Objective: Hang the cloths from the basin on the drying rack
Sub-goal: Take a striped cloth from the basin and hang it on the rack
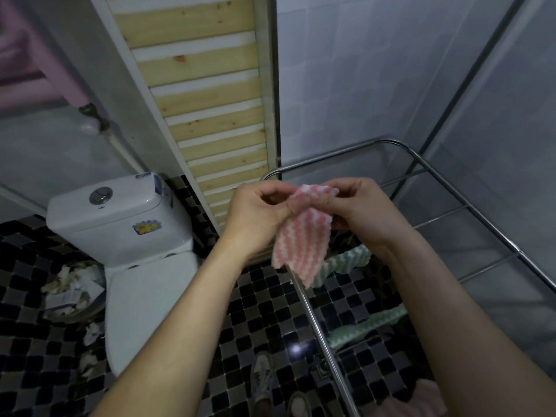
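A pink-and-white striped cloth [302, 239] hangs from both my hands above the near rail of the metal drying rack [394, 142]. My left hand [258, 212] pinches its upper left edge and my right hand [358, 209] pinches its upper right corner. A green-and-white cloth [346, 261] is draped over a rack bar just behind the pink one. A second green cloth [367, 326] hangs lower over another bar. The basin is not in view.
A white toilet [129, 236] stands to the left on the black checkered tile floor [258, 314]. A waste bin full of paper [72, 290] sits beside it. A wooden slatted panel [210, 94] leans against the wall behind. My shoes [264, 383] show at the bottom.
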Tool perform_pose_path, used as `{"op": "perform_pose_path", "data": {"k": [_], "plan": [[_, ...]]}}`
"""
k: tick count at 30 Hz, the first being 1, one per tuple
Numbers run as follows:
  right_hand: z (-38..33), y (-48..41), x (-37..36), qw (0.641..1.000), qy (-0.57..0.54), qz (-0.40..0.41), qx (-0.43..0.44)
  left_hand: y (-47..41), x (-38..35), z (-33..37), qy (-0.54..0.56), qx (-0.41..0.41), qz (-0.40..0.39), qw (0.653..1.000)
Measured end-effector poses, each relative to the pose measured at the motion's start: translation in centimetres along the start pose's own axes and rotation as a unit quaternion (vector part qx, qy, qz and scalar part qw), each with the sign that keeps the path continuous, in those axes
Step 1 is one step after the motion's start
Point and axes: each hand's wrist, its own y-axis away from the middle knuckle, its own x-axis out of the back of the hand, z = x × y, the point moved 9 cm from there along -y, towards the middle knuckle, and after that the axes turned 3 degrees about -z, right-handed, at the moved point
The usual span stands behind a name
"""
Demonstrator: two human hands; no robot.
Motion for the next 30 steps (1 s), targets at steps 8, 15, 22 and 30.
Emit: {"op": "perform_pose_path", "data": {"k": [8,15,22,30], "plan": [[-2.2,0.0,3.1,0.996,0.059,0.054,0.046,-1.2,0.5,-0.7,0.211,0.02,0.01,0.977],[-2.5,-0.6,7.4,0.968,0.182,0.144,0.091,-2.4,0.7,-3.1,0.287,0.092,-0.039,0.953],[0.7,-2.1,8.5,0.978,0.065,0.191,0.048,-3.0,-1.6,-4.9,-0.187,0.089,-0.087,0.974],[4.6,-2.9,11.3,0.963,0.039,0.267,0.012,-2.9,-0.9,-8.5,-0.005,0.134,-0.006,0.991]]}}
